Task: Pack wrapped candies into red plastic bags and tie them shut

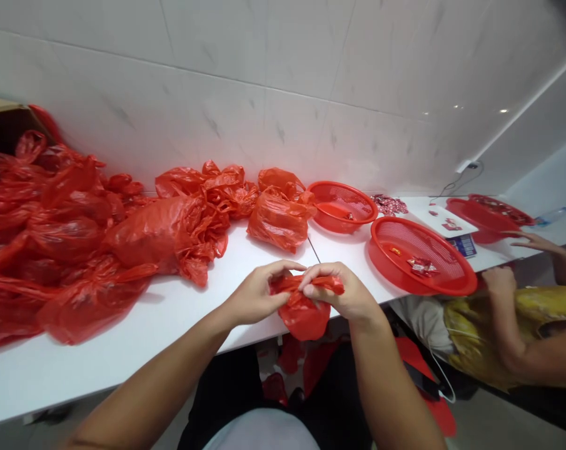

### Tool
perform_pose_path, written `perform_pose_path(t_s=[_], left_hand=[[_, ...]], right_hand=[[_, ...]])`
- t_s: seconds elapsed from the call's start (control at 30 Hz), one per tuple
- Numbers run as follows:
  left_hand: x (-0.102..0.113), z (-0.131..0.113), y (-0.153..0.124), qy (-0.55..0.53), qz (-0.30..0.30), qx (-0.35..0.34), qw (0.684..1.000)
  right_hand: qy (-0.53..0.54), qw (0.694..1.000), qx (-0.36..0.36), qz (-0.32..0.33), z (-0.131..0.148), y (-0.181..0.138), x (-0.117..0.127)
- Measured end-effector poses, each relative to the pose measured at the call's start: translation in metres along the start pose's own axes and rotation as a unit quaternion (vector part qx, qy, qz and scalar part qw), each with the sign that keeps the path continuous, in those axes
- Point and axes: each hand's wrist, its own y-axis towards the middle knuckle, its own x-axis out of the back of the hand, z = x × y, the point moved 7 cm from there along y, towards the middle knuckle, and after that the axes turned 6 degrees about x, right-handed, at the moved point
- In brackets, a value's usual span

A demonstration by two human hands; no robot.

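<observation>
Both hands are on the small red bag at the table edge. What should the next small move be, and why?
Probably pull the twisted neck tight into a knot. The left hand and right hand both pinch the gathered top of the bag, which bulges full below their grip. The bags in the pile to the left look tied shut already.

Bare forearms enter from lower frame, converging at centre. Left hand (257,295) and right hand (351,294): fingers curled in a pinch, thumbs nearly meeting.
</observation>
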Motion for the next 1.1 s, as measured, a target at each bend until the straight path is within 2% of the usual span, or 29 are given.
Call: perform_pose_path(t_s=[0.1, 0.17, 0.23, 0.33, 0.47, 0.57, 0.7, 0.77, 0.87, 0.97, 1.03, 1.1], left_hand=[[0.003, 0.012, 0.005, -0.079, 0.008, 0.051, 0.996], [0.001, 0.022, 0.008, -0.136, 0.017, 0.090, 0.986], [0.001, 0.033, 0.012, -0.199, -0.006, 0.111, 0.974], [0.001, 0.045, 0.015, -0.287, -0.028, 0.127, 0.949], [0.002, 0.049, 0.015, -0.311, 0.019, 0.157, 0.937], [0.006, 0.045, 0.014, -0.304, 0.026, 0.162, 0.938], [-0.004, 0.050, 0.012, -0.371, 0.070, 0.210, 0.902], [-0.006, 0.055, 0.012, -0.389, 0.071, 0.220, 0.892], [0.003, 0.058, 0.014, -0.367, 0.042, 0.200, 0.908], [0.017, 0.056, 0.016, -0.306, 0.008, 0.169, 0.937], [0.027, 0.053, 0.017, -0.218, -0.007, 0.143, 0.965], [0.044, 0.050, 0.017, -0.081, -0.064, 0.109, 0.989]], right_hand=[[-0.117, 0.990, 0.075, -0.025, 0.004, -0.003, 0.007], [-0.234, 0.957, 0.151, -0.081, 0.005, -0.004, 0.008], [-0.321, 0.912, 0.221, -0.131, 0.002, -0.006, 0.001], [-0.359, 0.875, 0.290, -0.149, -0.008, -0.007, -0.012], [-0.374, 0.864, 0.305, -0.144, -0.017, -0.006, -0.011], [-0.385, 0.862, 0.309, -0.116, -0.018, -0.006, -0.010], [-0.432, 0.836, 0.328, -0.083, -0.017, -0.007, -0.016], [-0.466, 0.824, 0.314, -0.076, -0.018, -0.006, -0.017], [-0.485, 0.830, 0.275, -0.035, -0.023, -0.001, -0.016], [-0.459, 0.858, 0.229, 0.029, -0.026, 0.002, -0.018], [-0.430, 0.878, 0.203, 0.056, -0.026, 0.000, -0.019], [-0.397, 0.896, 0.189, 0.060, -0.024, -0.005, -0.016]])
